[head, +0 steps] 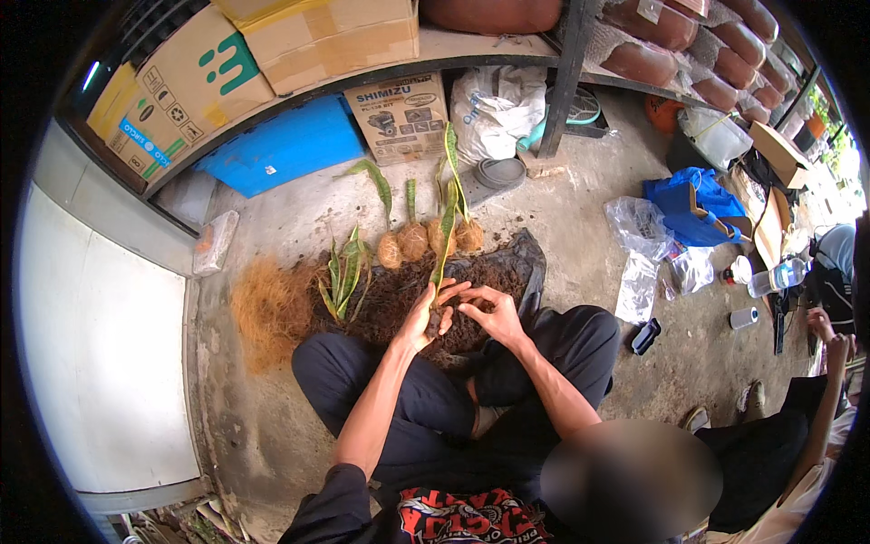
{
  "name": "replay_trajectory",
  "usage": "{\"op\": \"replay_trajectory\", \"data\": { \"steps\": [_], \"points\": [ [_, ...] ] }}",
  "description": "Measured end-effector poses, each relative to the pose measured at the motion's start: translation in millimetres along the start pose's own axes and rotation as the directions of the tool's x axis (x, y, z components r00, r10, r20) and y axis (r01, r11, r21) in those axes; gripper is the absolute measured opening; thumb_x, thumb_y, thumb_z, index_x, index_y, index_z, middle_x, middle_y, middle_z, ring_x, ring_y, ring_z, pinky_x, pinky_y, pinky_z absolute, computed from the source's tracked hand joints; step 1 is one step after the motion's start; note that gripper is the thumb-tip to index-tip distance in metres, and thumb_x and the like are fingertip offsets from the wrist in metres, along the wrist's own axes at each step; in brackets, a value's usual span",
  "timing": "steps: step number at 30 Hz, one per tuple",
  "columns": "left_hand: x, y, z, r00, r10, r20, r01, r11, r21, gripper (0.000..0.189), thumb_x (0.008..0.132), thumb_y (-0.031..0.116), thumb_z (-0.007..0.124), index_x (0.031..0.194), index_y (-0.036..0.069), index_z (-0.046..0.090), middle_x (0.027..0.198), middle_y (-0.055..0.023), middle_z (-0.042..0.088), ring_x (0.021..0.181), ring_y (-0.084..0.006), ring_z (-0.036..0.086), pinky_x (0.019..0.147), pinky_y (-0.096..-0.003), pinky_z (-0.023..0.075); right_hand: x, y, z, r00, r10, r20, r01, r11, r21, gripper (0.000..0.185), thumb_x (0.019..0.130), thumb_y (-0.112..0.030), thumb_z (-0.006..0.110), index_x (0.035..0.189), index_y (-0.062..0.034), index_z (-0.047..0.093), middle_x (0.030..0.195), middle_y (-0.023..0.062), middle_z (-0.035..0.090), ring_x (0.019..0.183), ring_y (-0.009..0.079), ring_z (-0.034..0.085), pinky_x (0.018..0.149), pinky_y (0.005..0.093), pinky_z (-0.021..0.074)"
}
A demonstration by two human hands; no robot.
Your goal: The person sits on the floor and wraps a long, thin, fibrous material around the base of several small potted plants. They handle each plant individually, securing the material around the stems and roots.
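My left hand (423, 319) holds a snake plant (445, 238) upright by its base, with a dark clump of soil at its roots. Close by on the right, my right hand (493, 313) has its fingers spread and bent near the plant's base; nothing shows in its grasp. Below both hands, dark soil (380, 299) lies on a black plastic sheet (535, 262). Another snake plant (349, 275) stands at the soil's left edge, beside a heap of brown coconut fibre (268, 309). Several fibre-wrapped root balls (389, 250) with snake plant leaves stand in a row behind the soil.
Under a shelf at the back are a blue box (292, 146), a cardboard carton (401, 119) and a white sack (496, 109). A blue bag (700, 204), clear plastic bags (639, 224) and a water bottle (778, 277) lie to the right. Other people sit at the right.
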State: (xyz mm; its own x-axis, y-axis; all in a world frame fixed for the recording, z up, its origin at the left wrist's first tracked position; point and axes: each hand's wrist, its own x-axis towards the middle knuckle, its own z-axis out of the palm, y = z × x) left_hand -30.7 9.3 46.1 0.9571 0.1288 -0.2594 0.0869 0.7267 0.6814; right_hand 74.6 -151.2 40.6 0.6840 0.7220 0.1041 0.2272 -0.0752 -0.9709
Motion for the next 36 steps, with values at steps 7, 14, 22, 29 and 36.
{"op": "replay_trajectory", "data": {
  "steps": [7, 14, 22, 29, 36],
  "points": [
    [7.4, -19.5, 2.0, 0.995, -0.093, -0.034, 0.096, 0.993, 0.072, 0.049, 0.104, 0.045, 0.033, 0.131, 0.007, 0.047, 0.135, -0.0139, 0.055, 0.051, -0.0101, 0.051, 0.042, -0.0247, 0.0452, -5.7, -1.3, 6.4, 0.998, 0.004, 0.064, -0.002, 0.999, -0.034, 0.024, 0.085, -0.014, 0.073, 0.106, -0.0037, 0.071, 0.100, 0.0112, 0.073, 0.095, 0.0221, 0.070, 0.084, 0.0388, 0.0535],
    [11.8, -34.0, -17.2, 0.994, -0.105, -0.025, 0.105, 0.994, -0.010, 0.047, 0.104, 0.045, 0.035, 0.130, 0.008, 0.048, 0.118, -0.0094, 0.064, 0.051, -0.0095, 0.050, 0.043, -0.0252, 0.0442, -2.8, 20.5, 14.9, 0.997, 0.039, 0.065, -0.038, 0.999, -0.012, 0.011, 0.094, -0.011, 0.062, 0.096, -0.0016, 0.066, 0.090, 0.0077, 0.069, 0.084, 0.0154, 0.065, 0.076, 0.0336, 0.0505],
    [9.2, -29.5, -9.8, 0.996, -0.093, -0.013, 0.090, 0.986, -0.138, 0.047, 0.104, 0.044, 0.036, 0.129, 0.007, 0.049, 0.123, -0.0130, 0.061, 0.052, -0.0113, 0.050, 0.043, -0.0252, 0.0436, 7.2, 51.7, 3.2, 0.977, 0.209, 0.045, -0.199, 0.811, 0.551, 0.013, 0.100, -0.016, 0.055, 0.103, -0.0043, 0.059, 0.086, 0.0011, 0.063, 0.071, 0.0080, 0.057, 0.063, 0.0260, 0.0463],
    [7.6, -27.1, -12.0, 0.997, -0.059, 0.054, 0.073, 0.950, -0.304, 0.044, 0.105, 0.041, 0.032, 0.133, 0.011, 0.049, 0.124, -0.0205, 0.060, 0.047, -0.0120, 0.044, 0.043, -0.0248, 0.0415, 19.8, 87.5, -33.3, 0.914, 0.127, -0.386, -0.134, 0.991, 0.008, 0.047, 0.091, -0.014, 0.062, 0.135, -0.0022, 0.051, 0.119, 0.0164, 0.067, 0.114, 0.0271, 0.062, 0.098, 0.0354, 0.0453],
    [-1.4, -20.8, -13.9, 0.990, -0.059, 0.127, 0.101, 0.930, -0.354, 0.052, 0.105, 0.041, 0.033, 0.151, 0.016, 0.030, 0.065, -0.0050, 0.053, 0.044, -0.0119, 0.041, 0.039, -0.0241, 0.0387, 10.2, 22.6, -16.0, 0.947, 0.184, -0.265, -0.210, 0.975, -0.075, 0.048, 0.091, -0.016, 0.063, 0.136, -0.0025, 0.052, 0.115, 0.0193, 0.067, 0.104, 0.0285, 0.066, 0.085, 0.0374, 0.0514]
  ]
}}
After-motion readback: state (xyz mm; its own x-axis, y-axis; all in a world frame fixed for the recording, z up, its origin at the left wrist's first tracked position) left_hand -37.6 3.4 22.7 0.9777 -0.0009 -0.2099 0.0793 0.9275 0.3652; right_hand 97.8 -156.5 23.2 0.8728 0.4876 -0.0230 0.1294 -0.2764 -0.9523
